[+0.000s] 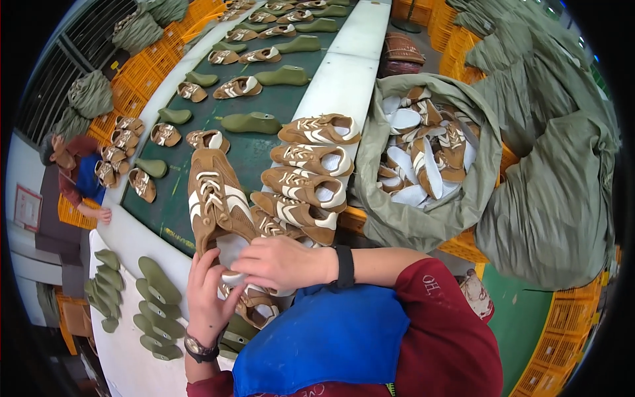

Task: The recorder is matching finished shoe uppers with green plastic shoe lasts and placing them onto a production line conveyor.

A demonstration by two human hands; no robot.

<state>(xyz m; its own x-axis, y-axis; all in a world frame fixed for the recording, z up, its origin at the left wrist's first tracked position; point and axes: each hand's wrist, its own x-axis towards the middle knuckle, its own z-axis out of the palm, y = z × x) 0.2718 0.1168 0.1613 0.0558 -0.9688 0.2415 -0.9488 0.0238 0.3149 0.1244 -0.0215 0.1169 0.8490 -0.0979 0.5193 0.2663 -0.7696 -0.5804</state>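
Note:
A brown sneaker upper with white stripes and laces [213, 188] lies in front of me, toe pointing away. My left hand [210, 291] grips the left side of its heel collar. Across the heel opening, my right hand [281, 263] is closed on the back rim, fingertips meeting those of the left. A pale lining shows inside; what exactly the right fingertips pinch is hidden. Just right of it, several like sneakers [311, 159] stand in a row, heels to the right. Below my hands another brown sneaker [254, 308] is partly covered by my wrist.
Green shoe lasts [251, 123] and sneakers line the dark green conveyor [198, 119]. More lasts [159, 311] lie on the white table [126, 357] at left. A cloth-lined bin [489, 152] full of sneakers stands right. Another person [83, 172] works across the belt. Orange crates [549, 351] stand around.

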